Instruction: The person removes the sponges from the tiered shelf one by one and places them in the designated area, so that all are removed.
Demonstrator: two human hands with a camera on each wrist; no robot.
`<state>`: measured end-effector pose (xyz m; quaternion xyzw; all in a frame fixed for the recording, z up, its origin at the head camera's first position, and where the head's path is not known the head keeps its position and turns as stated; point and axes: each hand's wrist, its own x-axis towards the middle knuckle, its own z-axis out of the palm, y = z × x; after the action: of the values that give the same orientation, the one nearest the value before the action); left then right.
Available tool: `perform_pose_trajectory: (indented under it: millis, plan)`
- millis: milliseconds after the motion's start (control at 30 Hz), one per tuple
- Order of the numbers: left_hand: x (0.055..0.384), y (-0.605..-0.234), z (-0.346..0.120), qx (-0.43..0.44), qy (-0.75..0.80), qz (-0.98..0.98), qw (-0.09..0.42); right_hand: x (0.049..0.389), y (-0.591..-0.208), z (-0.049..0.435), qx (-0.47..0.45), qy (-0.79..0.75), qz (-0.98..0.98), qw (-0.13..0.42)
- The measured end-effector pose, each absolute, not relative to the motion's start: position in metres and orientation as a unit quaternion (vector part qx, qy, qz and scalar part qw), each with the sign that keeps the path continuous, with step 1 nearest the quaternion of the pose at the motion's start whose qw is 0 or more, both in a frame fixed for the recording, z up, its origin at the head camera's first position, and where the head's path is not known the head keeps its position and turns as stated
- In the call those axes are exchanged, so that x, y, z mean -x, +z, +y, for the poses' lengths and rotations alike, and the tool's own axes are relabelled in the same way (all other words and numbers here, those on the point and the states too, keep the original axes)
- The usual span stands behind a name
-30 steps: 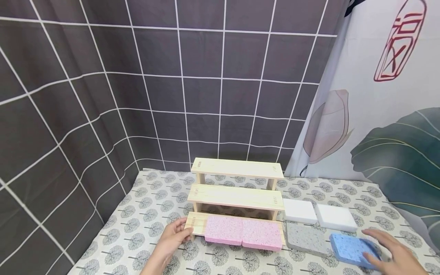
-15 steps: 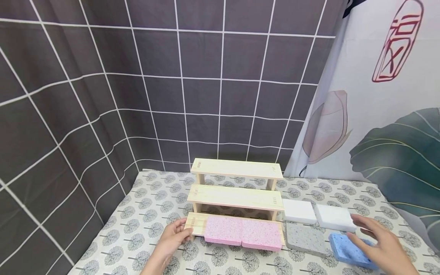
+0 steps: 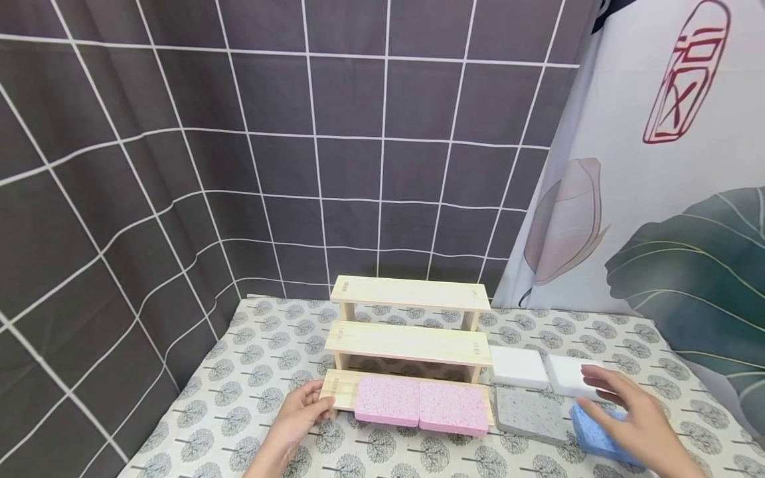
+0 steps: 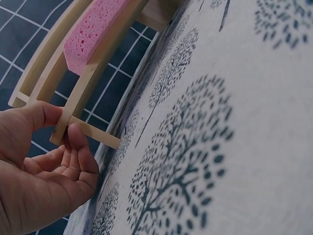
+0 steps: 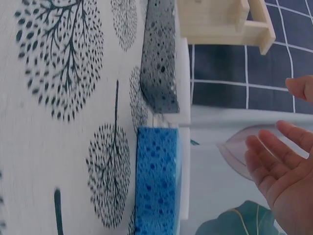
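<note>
My left hand (image 3: pixel 301 413) pinches the left end of the lowest board of a three-step wooden shelf (image 3: pixel 408 342). In the left wrist view, the thumb (image 4: pixel 46 113) lies on top of that board and the fingers curl beneath. Two pink sponges (image 3: pixel 388 399) lie side by side on the same board. My right hand (image 3: pixel 638 421) hangs over a blue sponge (image 3: pixel 597 435) with its fingers spread and nothing in them; the right wrist view shows a gap between that hand (image 5: pixel 288 171) and the blue sponge (image 5: pixel 156 181).
Beside the shelf's right end lies a grey sponge (image 3: pixel 530 413). Behind it are two white sponge blocks (image 3: pixel 518 366), the right one partly covered by my right hand. A tree-print cloth (image 3: pixel 251 372) covers the table, and a dark grid curtain (image 3: pixel 352 166) hangs behind.
My right hand has moved leftward and a little away from me, from the blue sponge's right side to over it, overlapping a white block. The left hand keeps its grip on the shelf.
</note>
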<state>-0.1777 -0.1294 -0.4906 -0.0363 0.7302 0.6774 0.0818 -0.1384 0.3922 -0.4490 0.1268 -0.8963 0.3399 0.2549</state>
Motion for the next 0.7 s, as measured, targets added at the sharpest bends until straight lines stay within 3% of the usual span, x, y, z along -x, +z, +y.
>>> perform_pose_trajectory:
  millis: [300, 700]
  plan:
    - [0.177, -0.492, -0.129, 0.041, 0.679, 0.729, 0.082, 0.146, -0.449, 0.368, -0.142, 0.347, -0.897, 0.236]
    - [0.178, -0.492, -0.129, 0.043, 0.681, 0.726, 0.082, 0.154, -0.446, 0.331, -0.195, 0.369, -0.873, 0.253]
